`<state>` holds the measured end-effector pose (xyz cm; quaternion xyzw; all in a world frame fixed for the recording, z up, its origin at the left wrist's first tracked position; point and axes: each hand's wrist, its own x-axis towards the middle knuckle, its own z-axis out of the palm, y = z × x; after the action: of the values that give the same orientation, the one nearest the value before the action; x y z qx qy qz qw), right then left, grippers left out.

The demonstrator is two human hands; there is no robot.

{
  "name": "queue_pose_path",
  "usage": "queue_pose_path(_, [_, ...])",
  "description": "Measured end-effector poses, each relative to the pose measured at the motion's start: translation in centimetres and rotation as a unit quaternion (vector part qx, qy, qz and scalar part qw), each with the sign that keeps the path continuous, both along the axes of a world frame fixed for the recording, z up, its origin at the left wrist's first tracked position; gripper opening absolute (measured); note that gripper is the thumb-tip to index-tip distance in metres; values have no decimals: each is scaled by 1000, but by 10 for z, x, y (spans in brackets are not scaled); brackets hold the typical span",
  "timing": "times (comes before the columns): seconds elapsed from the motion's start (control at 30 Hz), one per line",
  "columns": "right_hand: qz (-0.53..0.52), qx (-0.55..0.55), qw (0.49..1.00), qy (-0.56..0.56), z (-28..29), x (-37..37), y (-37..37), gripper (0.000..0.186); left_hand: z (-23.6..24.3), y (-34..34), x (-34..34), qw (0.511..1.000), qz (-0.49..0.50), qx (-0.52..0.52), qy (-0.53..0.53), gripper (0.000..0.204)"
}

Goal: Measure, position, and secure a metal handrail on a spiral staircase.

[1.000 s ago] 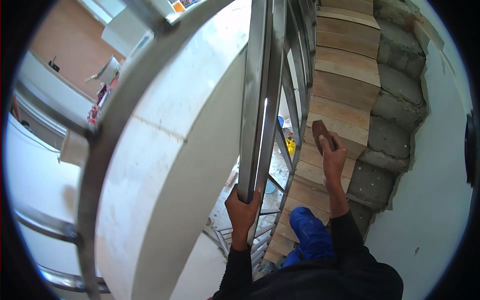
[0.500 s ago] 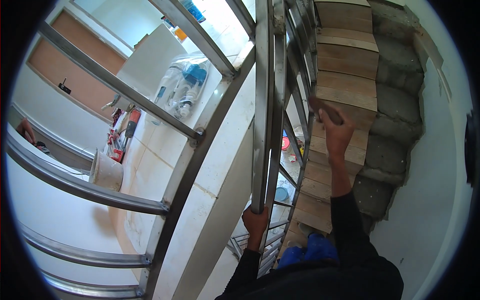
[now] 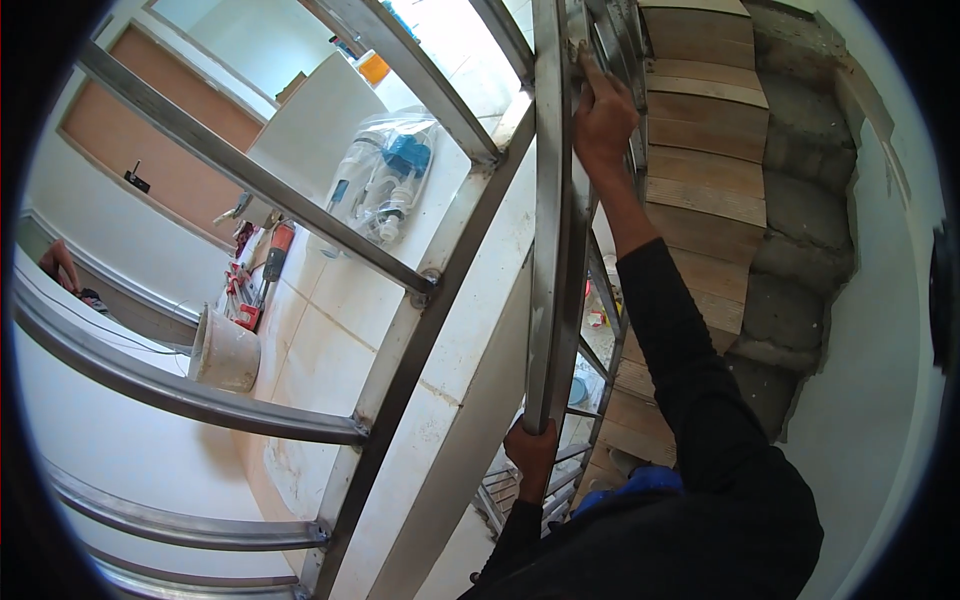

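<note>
Has swung the right hand [image 3: 606,125] from over the wooden steps [image 3: 705,195] up to the second bar [image 3: 576,215], near its top, with fingers extended; cannot tell whether closed on anything. Keeps the left hand [image 3: 532,450] clamped round the lower end of the metal bar [image 3: 546,300], between the steps' left edge and the white landing's [image 3: 335,300] right edge. Along the landing's left edge, a bucket [image 3: 227,352]; nearer the right edge, a clear bag [image 3: 388,180].

White tiled floor [image 3: 335,318] — clear plastic bag [image 3: 388,180], dirty white bucket [image 3: 228,350], red-and-black tool [image 3: 276,262]
</note>
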<state>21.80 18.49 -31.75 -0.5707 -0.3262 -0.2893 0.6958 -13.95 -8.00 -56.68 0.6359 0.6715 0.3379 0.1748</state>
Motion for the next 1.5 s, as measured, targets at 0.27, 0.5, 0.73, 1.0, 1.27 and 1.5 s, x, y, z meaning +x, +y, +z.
queue_pose_path(0.27, [42, -13, 999, -19, -4, 6, 2, 38, 3, 2, -6, 1000, -2, -26, 1, 32])
queue_pose_path(0.5, [65, 32, 997, -25, -5, 4, 13, 40, -9, 4, -10, 1000, 0, -27, 9, 32])
queue_pose_path(0.73, [77, 2, 997, 1, -13, 1, 10, 40, -8, 1, -11, 999, 1, -36, 5, 32])
queue_pose_path(1.0, [75, 2, 997, -18, 1, 6, 15, 40, -13, 7, -15, 1000, -16, -1, 9, 32])
queue_pose_path(1.27, [116, -29, 993, 1, -7, 5, 2, 42, -17, 6, -14, 999, -24, 24, 7, 32])
queue_pose_path(1.5, [98, -30, 995, -20, -11, 7, 1, 40, -16, 6, -12, 1000, -24, 1, -6, 32])
